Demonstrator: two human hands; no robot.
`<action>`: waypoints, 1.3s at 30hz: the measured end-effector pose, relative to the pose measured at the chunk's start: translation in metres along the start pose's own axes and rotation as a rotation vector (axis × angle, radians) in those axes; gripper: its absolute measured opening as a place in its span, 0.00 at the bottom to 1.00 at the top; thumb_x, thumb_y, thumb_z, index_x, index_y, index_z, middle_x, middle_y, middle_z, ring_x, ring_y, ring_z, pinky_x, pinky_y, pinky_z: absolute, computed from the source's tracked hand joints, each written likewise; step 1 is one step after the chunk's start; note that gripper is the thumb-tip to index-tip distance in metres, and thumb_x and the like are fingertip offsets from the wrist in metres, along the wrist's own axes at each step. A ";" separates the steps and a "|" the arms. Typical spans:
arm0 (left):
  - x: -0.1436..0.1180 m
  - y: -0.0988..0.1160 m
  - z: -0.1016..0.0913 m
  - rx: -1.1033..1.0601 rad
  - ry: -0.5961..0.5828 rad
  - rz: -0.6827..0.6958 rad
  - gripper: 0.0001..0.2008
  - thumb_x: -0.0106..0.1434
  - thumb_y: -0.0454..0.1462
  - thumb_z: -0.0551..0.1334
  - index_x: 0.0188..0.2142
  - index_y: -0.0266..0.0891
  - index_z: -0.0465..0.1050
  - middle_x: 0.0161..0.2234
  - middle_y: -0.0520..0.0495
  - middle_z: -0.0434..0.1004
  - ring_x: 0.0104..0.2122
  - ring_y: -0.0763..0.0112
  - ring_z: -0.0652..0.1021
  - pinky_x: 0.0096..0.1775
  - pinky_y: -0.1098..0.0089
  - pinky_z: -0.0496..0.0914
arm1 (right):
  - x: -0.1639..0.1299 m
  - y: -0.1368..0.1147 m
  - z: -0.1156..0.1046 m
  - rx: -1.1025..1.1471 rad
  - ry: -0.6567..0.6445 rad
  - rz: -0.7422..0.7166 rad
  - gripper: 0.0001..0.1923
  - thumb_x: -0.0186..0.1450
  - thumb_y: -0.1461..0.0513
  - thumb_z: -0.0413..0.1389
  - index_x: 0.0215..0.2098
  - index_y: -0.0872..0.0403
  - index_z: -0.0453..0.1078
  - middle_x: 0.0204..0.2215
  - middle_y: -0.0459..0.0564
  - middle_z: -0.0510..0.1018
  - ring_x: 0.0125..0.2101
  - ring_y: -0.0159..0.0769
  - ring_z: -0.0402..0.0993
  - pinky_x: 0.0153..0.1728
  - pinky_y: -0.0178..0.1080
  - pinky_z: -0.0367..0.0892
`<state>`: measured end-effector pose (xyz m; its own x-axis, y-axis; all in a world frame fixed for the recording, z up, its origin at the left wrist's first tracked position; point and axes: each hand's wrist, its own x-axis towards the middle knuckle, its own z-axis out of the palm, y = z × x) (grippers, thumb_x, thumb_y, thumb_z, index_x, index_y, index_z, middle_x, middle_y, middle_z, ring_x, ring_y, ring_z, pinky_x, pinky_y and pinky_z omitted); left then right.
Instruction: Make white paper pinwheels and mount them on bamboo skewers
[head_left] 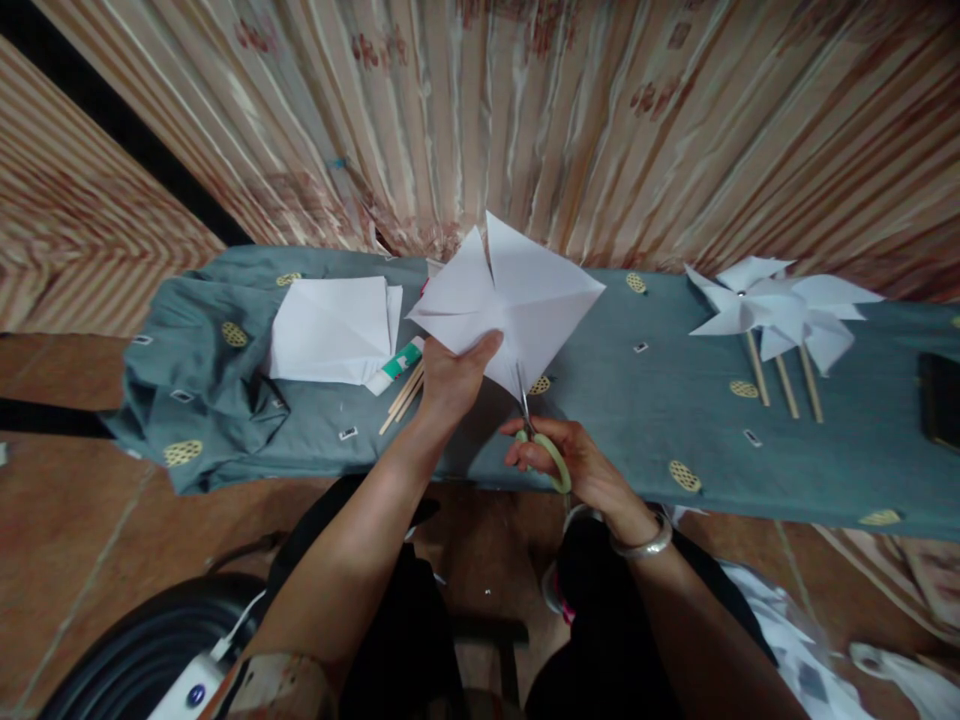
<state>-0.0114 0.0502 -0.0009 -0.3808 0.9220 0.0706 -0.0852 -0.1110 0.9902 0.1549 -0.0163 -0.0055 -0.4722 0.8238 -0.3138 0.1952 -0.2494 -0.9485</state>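
My left hand (459, 375) grips a square sheet of white paper (544, 290) near its middle, thumb on top. Slits run in from the corners of this sheet, and creases show on it. My right hand (574, 460) has its fingers in the pale green handles of a pair of scissors (559, 468). The scissor blades meet the paper at its near corner, pointing toward the centre. Left of my left hand lie a stack of white paper (330, 330), a green and white glue tube (396, 367) and several wooden sticks (403, 400).
Finished paper pinwheels (780, 305) on wooden sticks lie at the right of the cloth-covered table (637, 420). A dark phone-like object (940, 400) rests at the right edge. Behind the table hangs a pleated curtain (480, 120). A white power strip (191, 690) is at lower left.
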 end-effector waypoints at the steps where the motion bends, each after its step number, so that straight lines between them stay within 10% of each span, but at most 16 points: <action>1: 0.000 0.000 0.000 -0.005 0.002 0.001 0.12 0.49 0.41 0.72 0.32 0.39 0.77 0.35 0.40 0.83 0.42 0.54 0.81 0.43 0.58 0.77 | 0.000 0.000 0.000 0.004 0.001 0.003 0.32 0.55 0.39 0.61 0.42 0.56 0.74 0.26 0.47 0.75 0.24 0.30 0.64 0.24 0.34 0.58; 39: 0.003 0.000 -0.011 0.043 0.031 -0.017 0.15 0.49 0.43 0.71 0.34 0.37 0.77 0.36 0.40 0.82 0.42 0.56 0.81 0.44 0.58 0.77 | 0.006 -0.004 0.010 0.193 0.048 0.099 0.24 0.47 0.49 0.70 0.34 0.55 0.74 0.18 0.40 0.71 0.19 0.27 0.65 0.20 0.32 0.61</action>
<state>-0.0230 0.0489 -0.0021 -0.4078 0.9117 0.0509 -0.0522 -0.0790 0.9955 0.1433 -0.0156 -0.0041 -0.4167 0.8126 -0.4075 0.0677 -0.4192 -0.9053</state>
